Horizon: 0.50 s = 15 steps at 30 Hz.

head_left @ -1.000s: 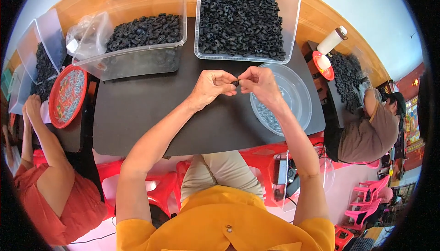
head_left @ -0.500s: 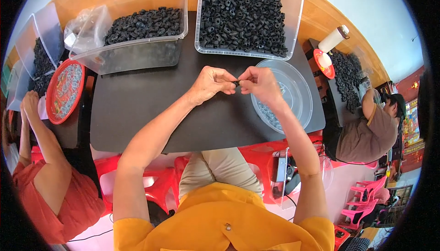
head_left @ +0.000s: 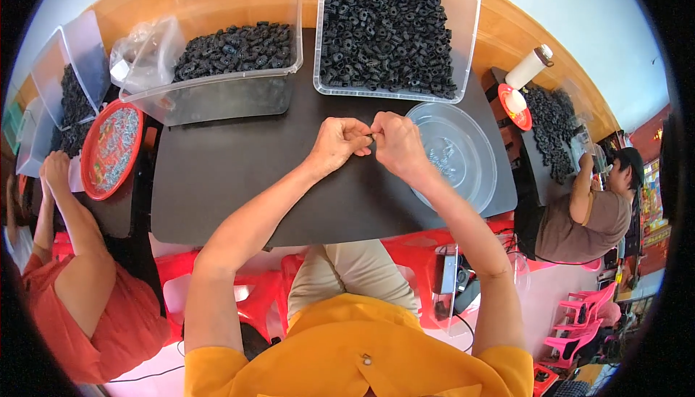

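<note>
Above the middle of the dark table (head_left: 239, 201), my left hand (head_left: 339, 143) and my right hand (head_left: 398, 142) meet fingertip to fingertip. Between them is a small black plastic part (head_left: 372, 138), mostly covered by the fingers. My left fingers pinch it from one side. The right hand is curled with thumb and fingertips pressed against the same part; whether a smaller piece is also in them is hidden. Beside my right wrist stands a round clear basin (head_left: 481, 172) with small silvery metal pieces (head_left: 443, 158) on its bottom.
At the back are two clear bins, a left one (head_left: 217, 107) and a right one (head_left: 391, 94), filled with black parts. A plastic bag (head_left: 156, 49) leans by the left bin. People sit at both sides, one near a red tray (head_left: 90, 154) of metal pieces. A bottle (head_left: 528, 67) stands at right.
My right hand has turned and curled more tightly over the black part, its knuckles now higher. My left hand keeps its pinch. The whole view has shifted slightly.
</note>
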### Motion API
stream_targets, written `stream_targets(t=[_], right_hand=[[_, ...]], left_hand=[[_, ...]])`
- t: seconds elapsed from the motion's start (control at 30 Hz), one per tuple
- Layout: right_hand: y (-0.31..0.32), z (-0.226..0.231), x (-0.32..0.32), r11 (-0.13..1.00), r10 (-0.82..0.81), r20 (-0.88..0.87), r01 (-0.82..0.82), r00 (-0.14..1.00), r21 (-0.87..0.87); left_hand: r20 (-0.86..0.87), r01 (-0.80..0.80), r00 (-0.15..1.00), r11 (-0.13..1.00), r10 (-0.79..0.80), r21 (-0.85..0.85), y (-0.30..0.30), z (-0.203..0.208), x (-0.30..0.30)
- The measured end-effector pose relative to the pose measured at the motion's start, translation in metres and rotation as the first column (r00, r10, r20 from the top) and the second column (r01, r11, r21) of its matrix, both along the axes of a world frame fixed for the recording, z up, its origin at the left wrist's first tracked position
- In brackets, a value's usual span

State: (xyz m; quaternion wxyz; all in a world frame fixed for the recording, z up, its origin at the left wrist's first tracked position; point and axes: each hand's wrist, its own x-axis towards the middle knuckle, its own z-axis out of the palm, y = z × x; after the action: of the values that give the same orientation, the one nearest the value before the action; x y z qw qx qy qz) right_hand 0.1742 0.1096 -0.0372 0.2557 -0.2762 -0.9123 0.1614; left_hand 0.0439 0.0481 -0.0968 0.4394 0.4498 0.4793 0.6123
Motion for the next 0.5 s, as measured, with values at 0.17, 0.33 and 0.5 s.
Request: stream_targets(t=[0.17, 0.33, 0.5], right_hand=[[-0.007, -0.004, 0.002, 0.999, 0.001, -0.011, -0.001, 1.000, 0.035], [-0.017, -0.001, 0.004, 0.990, 0.056, 0.029, -0.059, 0.998, 0.125], [-0.021, -0.006, -0.001, 0.989, 0.025, 0.014, -0.027, 1.000, 0.148]], left_hand=[[-0.005, -0.007, 1.000, 1.000, 0.007, -0.021, -0.002, 0.003, -0.001], [-0.009, -0.012, 1.000, 0.999, 0.012, -0.031, 0.000, 0.004, -0.001], [-0.007, -0.049, 0.999, 0.997, 0.048, -0.063, -0.003, 0.008, 0.000]])
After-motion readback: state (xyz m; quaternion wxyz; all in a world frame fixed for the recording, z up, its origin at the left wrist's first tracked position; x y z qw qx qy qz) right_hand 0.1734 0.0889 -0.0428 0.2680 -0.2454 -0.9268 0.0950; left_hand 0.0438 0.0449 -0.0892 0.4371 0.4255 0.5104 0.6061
